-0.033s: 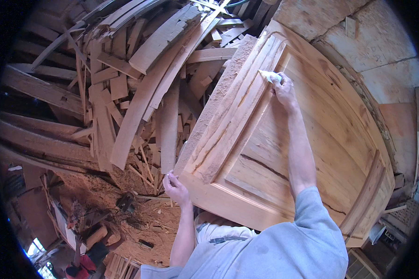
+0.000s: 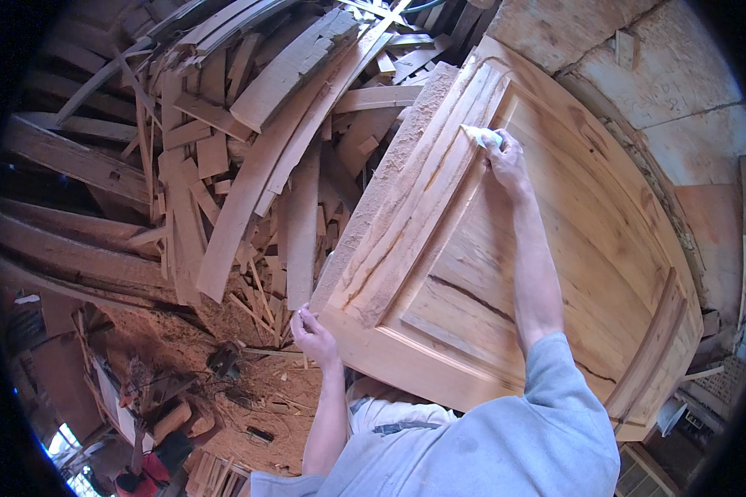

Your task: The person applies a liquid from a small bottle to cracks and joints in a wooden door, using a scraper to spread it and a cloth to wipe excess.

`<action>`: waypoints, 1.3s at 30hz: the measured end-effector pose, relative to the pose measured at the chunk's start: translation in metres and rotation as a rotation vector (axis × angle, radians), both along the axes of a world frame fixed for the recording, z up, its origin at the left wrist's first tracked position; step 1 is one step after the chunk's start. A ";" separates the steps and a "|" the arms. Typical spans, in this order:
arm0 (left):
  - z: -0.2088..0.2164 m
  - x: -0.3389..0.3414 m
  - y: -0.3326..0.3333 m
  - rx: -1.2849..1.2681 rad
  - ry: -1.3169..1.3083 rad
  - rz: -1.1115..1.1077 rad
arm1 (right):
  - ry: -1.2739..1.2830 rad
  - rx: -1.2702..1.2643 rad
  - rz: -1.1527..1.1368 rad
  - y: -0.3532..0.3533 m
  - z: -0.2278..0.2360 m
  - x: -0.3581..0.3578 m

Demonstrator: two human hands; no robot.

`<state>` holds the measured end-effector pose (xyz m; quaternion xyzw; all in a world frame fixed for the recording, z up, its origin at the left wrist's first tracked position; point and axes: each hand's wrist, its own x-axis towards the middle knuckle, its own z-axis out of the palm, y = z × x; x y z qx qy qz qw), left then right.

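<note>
A wooden panel door (image 2: 506, 248) with raised panels lies in front of me, with dark cracks running along its grain. My right hand (image 2: 507, 161) reaches across it, fingers closed around a small white squeeze bottle (image 2: 487, 137). The bottle's pale pointed tip is at the door's left frame member, close to a long crack (image 2: 429, 178). At the near left corner of the door is my left hand (image 2: 313, 333). Its thumb and fingers are pinched together; a small pale bit shows at the tips, too small to name.
A heap of offcuts and boards (image 2: 282, 141) rises left of the door. Sawdust (image 2: 282, 406) covers the floor below it. Large wooden slabs (image 2: 680, 91) lie beyond the far right edge. Another person in red (image 2: 145, 474) is at the lower left.
</note>
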<state>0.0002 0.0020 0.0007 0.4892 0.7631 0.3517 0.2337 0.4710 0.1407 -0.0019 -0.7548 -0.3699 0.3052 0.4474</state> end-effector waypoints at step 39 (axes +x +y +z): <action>0.001 0.002 0.000 -0.021 0.005 0.017 | -0.083 -0.021 0.028 0.014 -0.003 0.026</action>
